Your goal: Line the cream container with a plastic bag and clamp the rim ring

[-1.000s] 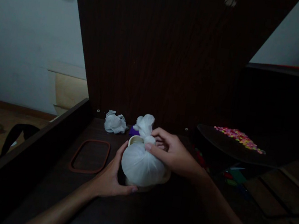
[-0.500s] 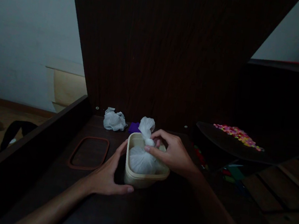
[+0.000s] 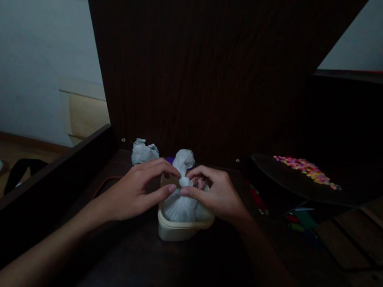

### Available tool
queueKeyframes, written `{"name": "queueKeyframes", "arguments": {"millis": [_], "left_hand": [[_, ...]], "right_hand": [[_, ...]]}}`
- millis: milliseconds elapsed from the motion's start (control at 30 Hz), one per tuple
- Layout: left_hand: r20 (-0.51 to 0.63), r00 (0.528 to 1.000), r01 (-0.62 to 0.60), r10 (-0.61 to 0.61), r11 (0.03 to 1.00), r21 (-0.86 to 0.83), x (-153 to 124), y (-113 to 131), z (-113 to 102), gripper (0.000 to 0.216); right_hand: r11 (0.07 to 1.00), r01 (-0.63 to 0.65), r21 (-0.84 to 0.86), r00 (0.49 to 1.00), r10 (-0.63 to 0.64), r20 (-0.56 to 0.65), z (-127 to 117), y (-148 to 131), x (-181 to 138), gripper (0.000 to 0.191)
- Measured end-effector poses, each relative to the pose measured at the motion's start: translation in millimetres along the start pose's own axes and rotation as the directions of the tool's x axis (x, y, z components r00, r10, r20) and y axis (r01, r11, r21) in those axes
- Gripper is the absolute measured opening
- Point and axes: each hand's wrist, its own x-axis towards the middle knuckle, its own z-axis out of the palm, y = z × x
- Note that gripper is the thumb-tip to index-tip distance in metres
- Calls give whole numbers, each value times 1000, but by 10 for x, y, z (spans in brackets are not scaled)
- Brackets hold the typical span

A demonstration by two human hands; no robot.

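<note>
The white plastic bag (image 3: 181, 208) sits upright in the cream container (image 3: 175, 234), set in from the back edge of the desk (image 3: 125, 260); its knotted neck stands above the rim. The right hand (image 3: 219, 196) pinches the knot between thumb and forefinger. The left hand (image 3: 135, 189) has 2 fingertips at the neck's other side; whether they grip cannot be told. The step appears to be work on the knot: hold 1 side firm, apply force with the other hand, and avoid pulling upward, since neither hand braces the container and thin film may tear. A crumpled bag (image 3: 144, 154) lies near the back left corner; a red-brown frame (image 3: 108, 179), partly hidden, lies toward the left edge. A dark panel (image 3: 202, 69) rises along the back edge. The room is dim, with a pale wall (image 3: 30, 45) at left and small coloured pieces (image 3: 307, 171) on a dark surface at right.
</note>
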Motion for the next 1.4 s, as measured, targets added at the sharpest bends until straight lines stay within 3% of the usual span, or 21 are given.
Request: {"name": "queueKeyframes", "arguments": {"millis": [133, 267, 467, 567, 733, 833, 933, 1033, 1167, 1400], "left_hand": [[88, 994, 67, -66, 998, -10, 205, 67, -30, 20], [142, 985, 129, -99, 966, -225, 317, -32, -72, 22], [193, 965, 249, -175, 835, -491, 409, -134, -29, 25], [216, 959, 265, -184, 857, -443, 426, -137, 15, 18], [238, 955, 245, -176, 920, -305, 421, -112, 12, 23], [234, 959, 223, -159, 934, -280, 406, -112, 16, 19], [239, 952, 261, -193, 917, -300, 394, -168, 51, 16], [240, 937, 327, -253, 877, -353, 396, -252, 81, 14], [231, 922, 380, -310, 832, -403, 424, -295, 76, 14], [206, 916, 400, -343, 787, -469, 436, -235, 75, 22]], "right_hand": [[999, 40, -6, 998, -40, -50, 1, -61, 17, 19], [998, 57, 13, 991, -55, -126, 21, -65, 54, 14], [991, 92, 98, 958, -61, -280, 68, -38, 128, 14], [991, 59, 120, 970, -28, -243, 95, -18, 145, 12], [969, -6, 246, 991, 38, -127, 126, 7, 143, 13], [956, -23, 293, 989, 64, -130, 125, 2, 123, 14], [976, 25, 215, 986, 11, -167, 91, -24, 90, 13], [988, 146, 42, 981, -139, -132, 35, -52, 49, 9], [937, 312, -156, 943, -325, -72, 18, -28, 11, 6], [901, 343, -264, 929, -368, -48, 60, 21, 8, 13]]}}
